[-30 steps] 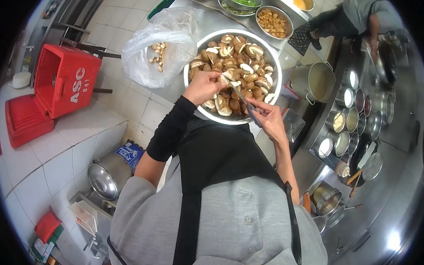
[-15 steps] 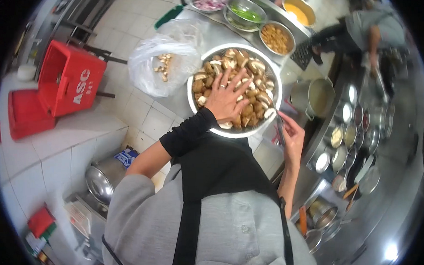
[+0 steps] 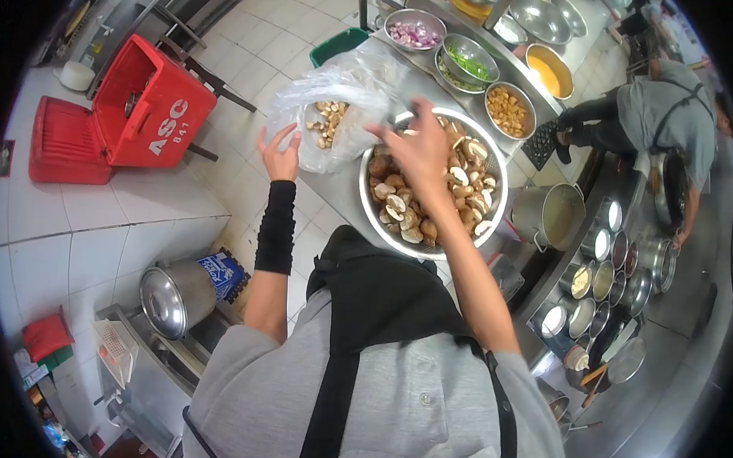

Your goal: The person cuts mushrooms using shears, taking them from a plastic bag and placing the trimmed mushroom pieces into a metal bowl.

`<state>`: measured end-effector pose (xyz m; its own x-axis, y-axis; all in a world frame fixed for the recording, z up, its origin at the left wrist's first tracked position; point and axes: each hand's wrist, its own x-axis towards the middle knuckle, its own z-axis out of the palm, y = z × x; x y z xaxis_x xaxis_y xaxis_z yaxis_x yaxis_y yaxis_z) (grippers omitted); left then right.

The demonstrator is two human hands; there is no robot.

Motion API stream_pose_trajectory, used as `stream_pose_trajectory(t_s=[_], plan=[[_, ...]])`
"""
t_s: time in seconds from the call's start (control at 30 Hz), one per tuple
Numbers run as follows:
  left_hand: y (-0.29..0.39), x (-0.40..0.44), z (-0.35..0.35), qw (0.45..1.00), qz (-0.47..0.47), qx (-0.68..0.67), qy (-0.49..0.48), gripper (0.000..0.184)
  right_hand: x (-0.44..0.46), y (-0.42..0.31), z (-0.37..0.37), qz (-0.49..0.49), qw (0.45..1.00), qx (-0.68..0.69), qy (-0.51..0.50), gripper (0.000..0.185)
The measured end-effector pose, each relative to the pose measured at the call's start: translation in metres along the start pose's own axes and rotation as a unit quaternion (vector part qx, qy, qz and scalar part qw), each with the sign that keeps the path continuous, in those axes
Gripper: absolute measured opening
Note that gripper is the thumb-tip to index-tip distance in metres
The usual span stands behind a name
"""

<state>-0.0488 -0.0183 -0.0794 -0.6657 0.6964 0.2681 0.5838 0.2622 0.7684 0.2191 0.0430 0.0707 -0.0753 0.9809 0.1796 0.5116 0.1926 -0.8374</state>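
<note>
My left hand [image 3: 280, 155] is at the left edge of a clear plastic bag [image 3: 351, 79], fingers bent and apart; whether it touches the plastic is unclear. Small pale mushroom pieces [image 3: 327, 124] lie in the bag. My right hand [image 3: 422, 150], smeared by motion, is above the upper left of a white-rimmed colander [image 3: 501, 203]. A dark blurred shape shows by its fingertips, too unclear to name. Brown mushrooms [image 3: 411, 218], some cut with white flesh showing, fill the colander.
Bowls of chopped purple onion [image 3: 414, 30], green vegetables [image 3: 469, 65] and browned cubes [image 3: 506, 111] stand behind the colander. A large pot [image 3: 549, 215] is at right, near a co-worker [image 3: 665, 110]. A red cooler [image 3: 152, 112] sits at left.
My left hand has left the mushrooms and moved left to the bag. My right hand, which held a dark-handled tool, has moved up and left over the colander. The view has shifted.
</note>
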Motion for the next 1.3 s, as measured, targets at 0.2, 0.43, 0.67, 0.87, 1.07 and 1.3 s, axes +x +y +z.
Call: stream_pose_trajectory(t_s=[0.2, 0.43, 0.67, 0.87, 1.07, 1.3], plan=[[0.037, 0.080, 0.023, 0.977, 0.049, -0.178, -0.105, 0.057, 0.139, 0.073, 0.132, -0.013, 0.996, -0.078, 0.042, 0.040], [0.192, 0.103, -0.049, 0.928, 0.147, -0.314, -0.134, 0.058, 0.255, 0.001, -0.007, 0.059, 0.876, 0.477, -0.032, 0.014], [0.102, 0.041, 0.004, 0.966, 0.070, -0.159, -0.190, 0.058, 0.201, 0.114, 0.000, 0.056, 0.998, -0.015, -0.032, 0.015], [0.147, 0.006, -0.025, 0.987, 0.119, 0.092, -0.055, 0.040, 0.147, 0.065, -0.036, 0.040, 0.987, -0.107, 0.117, 0.043], [0.151, 0.029, -0.002, 0.990, 0.013, 0.113, -0.081, 0.038, 0.101, -0.001, -0.008, 0.061, 0.991, -0.087, 0.081, 0.058], [0.115, 0.085, 0.090, 0.935, -0.084, 0.189, -0.287, 0.048, 0.174, 0.098, 0.095, 0.080, 0.984, -0.150, 0.056, 0.036]])
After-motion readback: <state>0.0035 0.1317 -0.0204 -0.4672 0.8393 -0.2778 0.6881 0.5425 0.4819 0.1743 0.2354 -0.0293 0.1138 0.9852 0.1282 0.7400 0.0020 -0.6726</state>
